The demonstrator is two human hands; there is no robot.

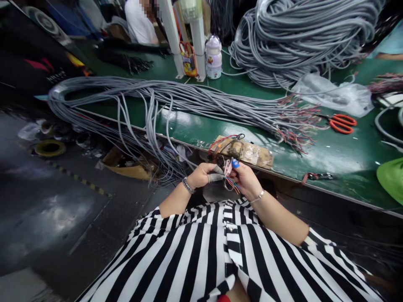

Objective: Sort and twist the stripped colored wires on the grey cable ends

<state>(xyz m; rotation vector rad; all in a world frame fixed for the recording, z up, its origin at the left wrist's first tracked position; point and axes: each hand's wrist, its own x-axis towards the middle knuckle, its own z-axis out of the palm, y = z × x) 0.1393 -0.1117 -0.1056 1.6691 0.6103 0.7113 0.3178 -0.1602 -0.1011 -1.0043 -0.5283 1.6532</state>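
Close to the bench edge, my left hand [201, 175] is closed, its wrapped thumb and finger pinching the end of a grey cable. Facing it, my right hand [247, 179] is closed too, with a blue cover on one fingertip. Between the two sits a small pale pinkish connector [228, 167], pressed by the right fingers. Thin coloured wires [233, 184] fan out below it toward the right palm. Just beyond lies a worn block wrapped in tape [247, 152], with red and black leads at its left end. The exact grip on the wires is partly hidden by the fingers.
A long bundle of grey cables [201, 98] with stripped ends crosses the green bench [185, 123] and hangs over its front edge. Orange-handled scissors [342, 123] lie right. Behind stand a bottle [213, 58] and a large cable coil [302, 37]. A person [140, 21] is at the back.
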